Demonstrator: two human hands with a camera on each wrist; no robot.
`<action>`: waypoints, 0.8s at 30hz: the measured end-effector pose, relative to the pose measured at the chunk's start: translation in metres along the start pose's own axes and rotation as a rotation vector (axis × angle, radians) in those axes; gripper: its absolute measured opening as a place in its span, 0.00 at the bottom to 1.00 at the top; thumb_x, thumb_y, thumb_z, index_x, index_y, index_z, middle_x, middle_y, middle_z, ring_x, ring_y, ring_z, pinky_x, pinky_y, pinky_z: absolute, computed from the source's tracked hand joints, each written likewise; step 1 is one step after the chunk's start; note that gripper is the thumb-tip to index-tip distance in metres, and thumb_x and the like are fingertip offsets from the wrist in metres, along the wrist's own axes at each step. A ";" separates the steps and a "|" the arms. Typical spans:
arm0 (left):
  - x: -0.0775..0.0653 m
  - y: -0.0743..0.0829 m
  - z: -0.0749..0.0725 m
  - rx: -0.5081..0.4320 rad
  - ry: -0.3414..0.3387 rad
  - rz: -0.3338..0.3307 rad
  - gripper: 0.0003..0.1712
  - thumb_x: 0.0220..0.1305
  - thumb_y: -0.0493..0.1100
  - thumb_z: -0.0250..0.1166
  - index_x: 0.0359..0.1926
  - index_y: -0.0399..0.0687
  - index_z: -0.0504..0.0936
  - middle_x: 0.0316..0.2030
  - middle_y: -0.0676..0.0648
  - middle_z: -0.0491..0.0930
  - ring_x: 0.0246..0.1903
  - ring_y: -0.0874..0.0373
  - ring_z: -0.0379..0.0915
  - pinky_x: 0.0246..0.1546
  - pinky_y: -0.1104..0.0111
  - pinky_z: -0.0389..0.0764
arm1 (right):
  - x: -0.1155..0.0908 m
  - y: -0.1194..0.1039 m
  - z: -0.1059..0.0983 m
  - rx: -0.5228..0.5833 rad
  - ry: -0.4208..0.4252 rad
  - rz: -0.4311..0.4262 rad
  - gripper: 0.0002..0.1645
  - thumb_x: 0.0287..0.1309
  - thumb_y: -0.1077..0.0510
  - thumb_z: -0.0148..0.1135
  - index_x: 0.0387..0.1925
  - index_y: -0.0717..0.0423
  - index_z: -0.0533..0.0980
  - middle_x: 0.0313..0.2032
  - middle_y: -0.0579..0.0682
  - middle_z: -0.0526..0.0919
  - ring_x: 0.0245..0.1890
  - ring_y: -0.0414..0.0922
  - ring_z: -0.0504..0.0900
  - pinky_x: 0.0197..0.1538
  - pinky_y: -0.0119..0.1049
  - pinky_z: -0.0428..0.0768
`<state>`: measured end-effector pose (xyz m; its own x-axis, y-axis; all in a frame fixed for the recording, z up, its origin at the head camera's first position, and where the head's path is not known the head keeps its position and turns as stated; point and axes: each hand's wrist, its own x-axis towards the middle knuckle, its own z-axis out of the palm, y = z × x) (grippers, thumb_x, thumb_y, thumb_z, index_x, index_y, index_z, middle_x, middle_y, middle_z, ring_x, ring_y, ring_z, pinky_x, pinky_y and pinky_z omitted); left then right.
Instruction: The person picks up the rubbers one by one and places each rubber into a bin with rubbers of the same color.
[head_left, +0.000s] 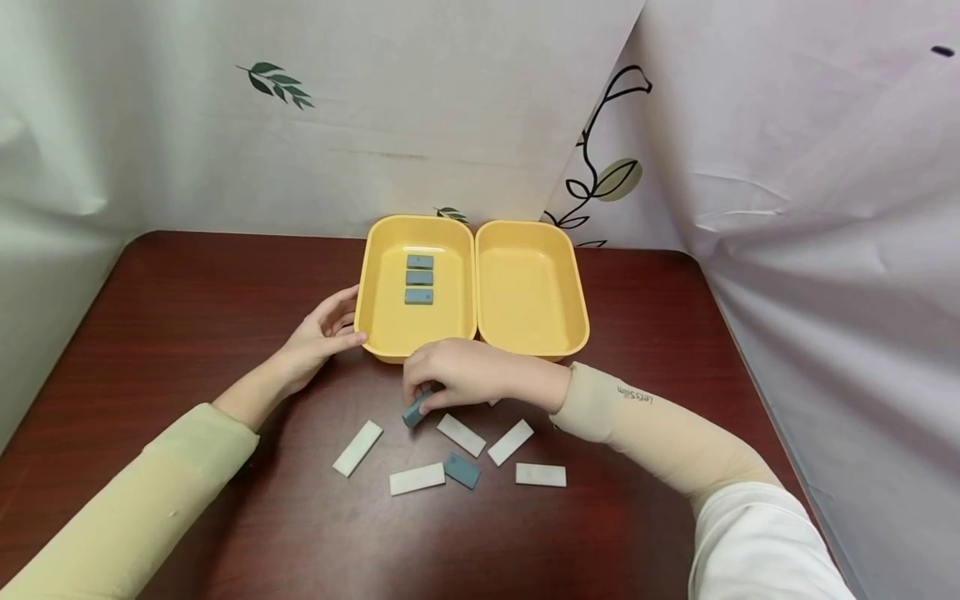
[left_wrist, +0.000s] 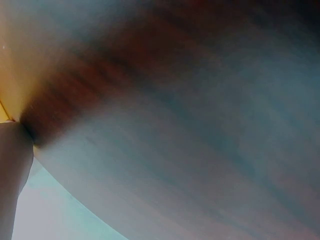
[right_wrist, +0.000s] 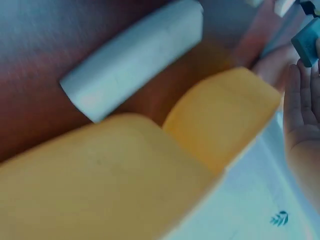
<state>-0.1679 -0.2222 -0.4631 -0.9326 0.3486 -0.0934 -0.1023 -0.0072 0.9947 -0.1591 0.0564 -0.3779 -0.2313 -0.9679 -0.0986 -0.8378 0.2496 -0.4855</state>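
Two yellow trays, the left tray and the right tray, stand side by side at the middle of the surface's far edge. Left hand: fingers extended and relaxed, resting against the left tray's left side, thumb at its near left corner. Right hand: thumb and fingers pinch one blue-gray block, tilted, just in front of the left tray's near edge. Three blue-gray tiles lie in a column inside the left tray, toward its far edge. Nearer than the trays, well in from the surface's left and right edges, lie five white blocks and a loose blue-gray piece. The right wrist view records another white block beside the trays.
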 end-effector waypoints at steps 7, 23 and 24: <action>0.001 0.001 0.000 -0.001 -0.006 -0.001 0.48 0.74 0.31 0.64 0.85 0.42 0.49 0.74 0.36 0.63 0.61 0.70 0.74 0.59 0.81 0.78 | 0.000 0.006 -0.026 0.050 0.096 0.027 0.03 0.68 0.57 0.72 0.42 0.51 0.87 0.40 0.44 0.86 0.42 0.38 0.81 0.51 0.25 0.79; 0.001 0.001 0.000 -0.002 0.008 -0.015 0.47 0.74 0.30 0.64 0.85 0.44 0.50 0.77 0.31 0.58 0.61 0.71 0.72 0.60 0.82 0.77 | 0.015 0.042 -0.055 0.126 0.277 0.259 0.06 0.64 0.63 0.75 0.42 0.59 0.86 0.42 0.53 0.89 0.41 0.44 0.85 0.51 0.31 0.84; 0.001 0.001 0.000 0.000 0.009 -0.017 0.47 0.74 0.30 0.63 0.85 0.44 0.50 0.77 0.31 0.58 0.61 0.71 0.72 0.60 0.81 0.77 | 0.017 0.045 -0.054 0.136 0.275 0.272 0.06 0.64 0.64 0.75 0.42 0.60 0.86 0.42 0.53 0.89 0.41 0.45 0.85 0.51 0.31 0.85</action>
<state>-0.1691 -0.2217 -0.4621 -0.9337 0.3406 -0.1104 -0.1181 -0.0019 0.9930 -0.2277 0.0527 -0.3542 -0.5745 -0.8184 -0.0119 -0.6592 0.4713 -0.5859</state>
